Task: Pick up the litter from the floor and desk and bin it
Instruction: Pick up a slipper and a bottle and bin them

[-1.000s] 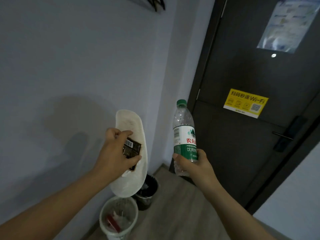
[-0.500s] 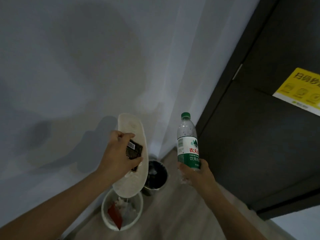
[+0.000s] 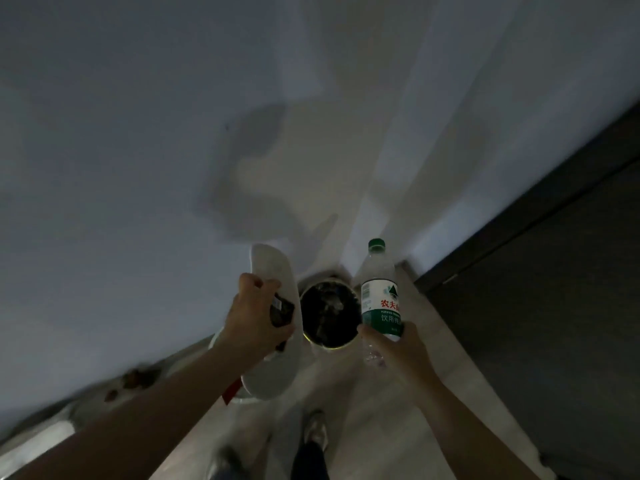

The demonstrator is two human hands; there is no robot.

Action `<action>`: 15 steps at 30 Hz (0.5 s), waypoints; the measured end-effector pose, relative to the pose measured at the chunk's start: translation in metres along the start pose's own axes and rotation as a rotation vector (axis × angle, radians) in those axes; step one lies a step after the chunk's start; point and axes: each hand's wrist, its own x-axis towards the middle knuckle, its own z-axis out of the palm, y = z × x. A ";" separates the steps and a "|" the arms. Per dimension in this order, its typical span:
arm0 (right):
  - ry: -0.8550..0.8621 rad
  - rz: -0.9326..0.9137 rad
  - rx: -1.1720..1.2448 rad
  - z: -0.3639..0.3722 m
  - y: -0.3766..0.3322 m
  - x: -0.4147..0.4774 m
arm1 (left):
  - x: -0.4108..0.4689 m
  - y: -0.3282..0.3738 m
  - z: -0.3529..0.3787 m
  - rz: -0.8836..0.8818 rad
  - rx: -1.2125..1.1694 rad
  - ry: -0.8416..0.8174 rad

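The left hand (image 3: 252,320) is closed as a grip round a white oval tray (image 3: 277,327), tilted steeply on edge, with a small dark packet (image 3: 281,311) pinned against its face by the thumb; the right hand (image 3: 398,351) is closed round the lower part of a plastic water bottle (image 3: 380,296), which stands upright, green cap at the top, its long axis vertical. Both lots of litter hang in the air above the floor (image 3: 398,427), near the corner of the wall; neither is binned yet.

Two bins stand below: a black-lined bin (image 3: 329,315) shows between the two hands, far of them and against the wall; a white bin (image 3: 242,398) lies nearer, mostly hidden beneath the tray's lower end, a red scrap (image 3: 231,392) showing at its rim. The tray sits almost directly over the white bin, so the left hand is likely the better placed to let go there; the bottle lies just right of the black bin's mouth and would, I judge, need to swing leftward and tip cap-first or base-first to go in, since upright it overhangs the rim.
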 end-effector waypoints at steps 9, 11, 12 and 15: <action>-0.097 0.228 -0.073 0.025 0.062 0.108 | 0.041 -0.073 0.088 -0.215 0.093 -0.128; -0.111 0.281 -0.086 0.035 0.079 0.129 | 0.049 -0.094 0.109 -0.228 0.122 -0.165; -0.109 0.296 -0.090 0.039 0.087 0.138 | 0.053 -0.105 0.120 -0.234 0.139 -0.184; -0.101 0.349 -0.126 0.053 0.110 0.166 | 0.068 -0.137 0.153 -0.253 0.218 -0.231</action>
